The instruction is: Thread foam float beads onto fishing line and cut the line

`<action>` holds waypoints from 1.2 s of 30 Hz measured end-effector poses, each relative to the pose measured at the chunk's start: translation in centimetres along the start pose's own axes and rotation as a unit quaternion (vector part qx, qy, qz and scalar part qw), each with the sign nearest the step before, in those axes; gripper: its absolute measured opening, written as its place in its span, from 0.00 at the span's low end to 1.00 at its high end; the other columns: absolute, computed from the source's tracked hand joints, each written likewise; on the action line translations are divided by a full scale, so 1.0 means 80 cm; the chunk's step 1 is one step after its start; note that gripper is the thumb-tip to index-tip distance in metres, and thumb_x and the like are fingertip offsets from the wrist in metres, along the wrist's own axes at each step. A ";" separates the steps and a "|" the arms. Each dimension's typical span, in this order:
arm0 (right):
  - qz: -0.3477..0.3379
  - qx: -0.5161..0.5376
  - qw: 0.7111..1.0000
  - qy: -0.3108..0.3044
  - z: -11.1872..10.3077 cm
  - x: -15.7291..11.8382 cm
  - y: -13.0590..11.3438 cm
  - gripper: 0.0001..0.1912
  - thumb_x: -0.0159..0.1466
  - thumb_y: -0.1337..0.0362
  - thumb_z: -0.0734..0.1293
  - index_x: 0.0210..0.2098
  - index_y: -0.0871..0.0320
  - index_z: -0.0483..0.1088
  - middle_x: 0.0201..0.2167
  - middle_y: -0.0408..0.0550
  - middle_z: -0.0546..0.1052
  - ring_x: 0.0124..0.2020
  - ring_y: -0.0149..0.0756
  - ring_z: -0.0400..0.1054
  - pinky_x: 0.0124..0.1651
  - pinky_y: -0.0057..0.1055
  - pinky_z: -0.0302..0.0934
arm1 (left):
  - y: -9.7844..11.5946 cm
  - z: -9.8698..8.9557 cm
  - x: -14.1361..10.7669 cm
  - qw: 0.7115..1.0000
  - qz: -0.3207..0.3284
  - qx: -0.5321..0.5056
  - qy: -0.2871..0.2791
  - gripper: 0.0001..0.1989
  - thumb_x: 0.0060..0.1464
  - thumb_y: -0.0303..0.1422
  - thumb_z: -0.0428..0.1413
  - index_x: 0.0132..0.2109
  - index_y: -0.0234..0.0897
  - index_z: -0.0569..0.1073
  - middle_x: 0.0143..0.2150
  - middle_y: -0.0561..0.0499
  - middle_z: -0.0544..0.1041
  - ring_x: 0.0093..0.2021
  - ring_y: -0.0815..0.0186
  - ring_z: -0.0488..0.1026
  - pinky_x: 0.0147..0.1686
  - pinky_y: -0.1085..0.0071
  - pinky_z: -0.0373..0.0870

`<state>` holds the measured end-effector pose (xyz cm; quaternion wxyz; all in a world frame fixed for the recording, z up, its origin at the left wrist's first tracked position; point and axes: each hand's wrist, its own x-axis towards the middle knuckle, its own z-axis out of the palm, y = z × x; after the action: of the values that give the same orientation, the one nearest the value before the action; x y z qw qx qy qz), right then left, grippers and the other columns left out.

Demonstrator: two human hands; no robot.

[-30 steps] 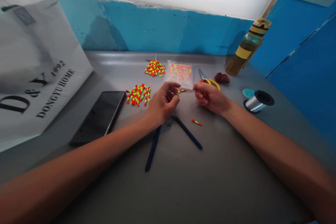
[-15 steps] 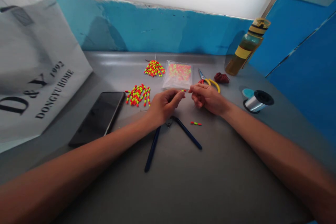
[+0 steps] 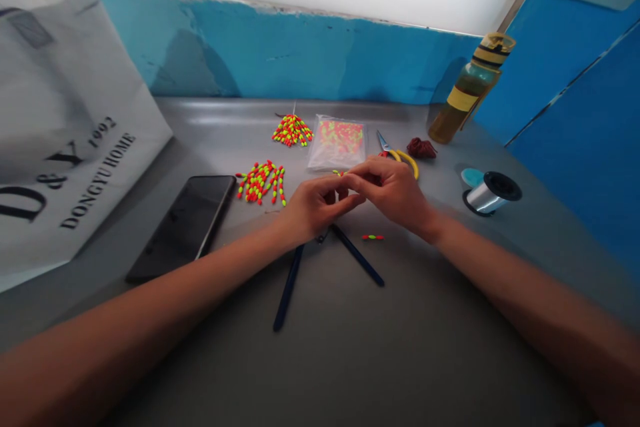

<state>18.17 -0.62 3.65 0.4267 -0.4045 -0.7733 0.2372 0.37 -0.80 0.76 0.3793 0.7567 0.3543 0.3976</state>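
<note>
Fingers [image 3: 363,177] of the right hand [image 3: 395,192] curl into a close pinch, their tips meeting the straighter, loosely extended fingers [image 3: 347,201] of the left hand [image 3: 317,208] above the desk [image 3: 425,327]. Whatever they grip is too small to make out, though a tiny red and lime float bead [image 3: 339,173] shows right at the fingertips. Just behind the hands lies a clear plastic bag of beads [image 3: 336,143]. Two bunches of strung floats [image 3: 259,181] [image 3: 292,130] sit to the left of it, and a lone strung float [image 3: 373,237] lies near the right wrist, beside two dark blue rods [image 3: 357,255] [image 3: 289,287]. Farther out are yellow-handled scissors [image 3: 399,157], a dark red coil [image 3: 421,148], a spool of fishing line [image 3: 493,192], a bottle [image 3: 470,90], a phone [image 3: 183,227] and a white tote bag [image 3: 65,113].
</note>
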 end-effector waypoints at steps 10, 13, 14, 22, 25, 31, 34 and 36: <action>-0.002 0.042 0.999 0.008 0.003 -0.003 0.009 0.06 0.63 0.61 0.72 0.34 0.55 0.81 0.32 0.45 0.79 0.34 0.33 0.71 0.37 0.30 0.63 | -0.010 0.002 0.000 1.000 -0.010 -0.009 0.023 0.15 0.57 0.45 0.60 0.39 0.38 0.79 0.24 0.55 0.71 0.24 0.69 0.64 0.21 0.73 0.57; -0.012 0.010 1.000 0.020 0.004 -0.004 0.004 0.05 0.62 0.61 0.72 0.33 0.53 0.81 0.32 0.44 0.77 0.35 0.33 0.70 0.39 0.31 0.64 | -0.013 0.001 0.003 0.999 -0.005 -0.014 0.032 0.16 0.56 0.46 0.59 0.35 0.37 0.79 0.26 0.53 0.74 0.27 0.67 0.68 0.23 0.73 0.61; -0.018 0.002 1.000 0.024 0.005 -0.004 0.003 0.04 0.62 0.61 0.73 0.34 0.52 0.81 0.32 0.44 0.76 0.36 0.34 0.69 0.40 0.32 0.65 | -0.014 0.000 0.003 0.999 -0.004 -0.019 0.035 0.16 0.56 0.47 0.60 0.34 0.37 0.78 0.26 0.53 0.74 0.27 0.67 0.68 0.24 0.73 0.61; -0.040 0.028 0.998 0.035 0.008 -0.005 0.008 0.04 0.62 0.60 0.73 0.34 0.50 0.81 0.47 0.47 0.76 0.53 0.41 0.70 0.58 0.42 0.63 | -0.018 -0.002 0.004 0.998 -0.009 -0.035 0.050 0.16 0.57 0.47 0.59 0.35 0.37 0.79 0.26 0.54 0.75 0.25 0.69 0.68 0.25 0.73 0.61; 0.000 0.075 0.997 0.018 0.009 -0.006 0.011 0.07 0.63 0.58 0.72 0.39 0.52 0.80 0.47 0.48 0.77 0.51 0.40 0.71 0.53 0.39 0.67 | -0.014 -0.002 0.004 0.998 -0.009 -0.034 0.046 0.16 0.57 0.46 0.59 0.36 0.37 0.79 0.30 0.52 0.79 0.28 0.68 0.71 0.28 0.73 0.65; 0.149 0.191 0.964 -0.110 0.009 -0.006 0.011 0.25 0.65 0.57 0.69 0.60 0.58 0.67 0.38 0.48 0.78 0.30 0.30 0.72 0.30 0.27 0.67 | -0.008 -0.002 0.002 0.992 -0.038 -0.083 0.083 0.14 0.58 0.44 0.60 0.38 0.37 0.76 0.31 0.51 0.80 0.31 0.66 0.76 0.34 0.71 0.71; 0.187 0.168 0.953 -0.167 0.003 -0.004 0.009 0.19 0.66 0.55 0.67 0.51 0.61 0.73 0.27 0.43 0.75 0.19 0.24 0.62 0.20 0.23 0.55 | -0.011 -0.001 0.003 0.988 -0.058 -0.085 0.117 0.12 0.58 0.43 0.59 0.38 0.38 0.75 0.30 0.51 0.79 0.30 0.66 0.75 0.28 0.72 0.69; 0.202 0.142 0.952 -0.183 -0.002 -0.002 0.008 0.17 0.66 0.54 0.67 0.45 0.62 0.75 0.20 0.38 0.69 0.17 0.23 0.55 0.20 0.23 0.48 | -0.012 -0.001 0.004 0.985 -0.070 -0.073 0.142 0.10 0.58 0.40 0.58 0.37 0.38 0.74 0.30 0.52 0.78 0.29 0.68 0.73 0.25 0.74 0.66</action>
<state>18.63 -0.43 3.18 0.2746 -0.4372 -0.6982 0.4960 0.24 -0.05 0.08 0.4062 0.6360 0.4269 0.4982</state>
